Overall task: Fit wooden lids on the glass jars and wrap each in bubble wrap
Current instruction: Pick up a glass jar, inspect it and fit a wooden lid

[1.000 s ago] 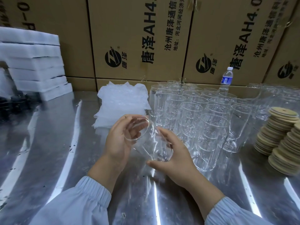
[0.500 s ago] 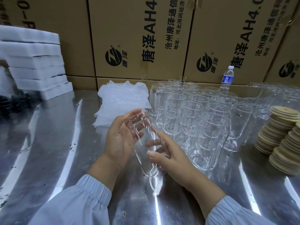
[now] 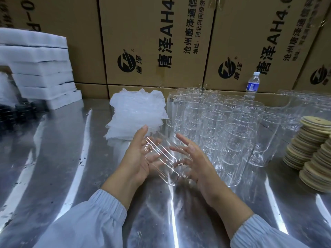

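A clear glass jar [image 3: 165, 159] lies tilted between my two hands, just above the steel table [image 3: 59, 167], with its mouth pointing up and away. My left hand [image 3: 135, 156] presses its flat palm and straight fingers against the jar's left side. My right hand [image 3: 196, 162] supports the right side with its fingers spread and nearly straight. A stack of bubble wrap sheets [image 3: 136, 111] sits just beyond my hands. Several empty glass jars [image 3: 231, 129] stand upright to the right. Two piles of round wooden lids [image 3: 311, 149] rest at the far right.
Large printed cardboard boxes [image 3: 154, 42] form a wall along the back. White foam slabs [image 3: 35, 68] are stacked at the back left, with dark objects [image 3: 16, 113] below them. A water bottle [image 3: 252, 85] stands behind the jars.
The jar has been turned between my hands. My fingers, curled round it a second ago, have straightened and spread, and the jar now lies slanted between my palms.
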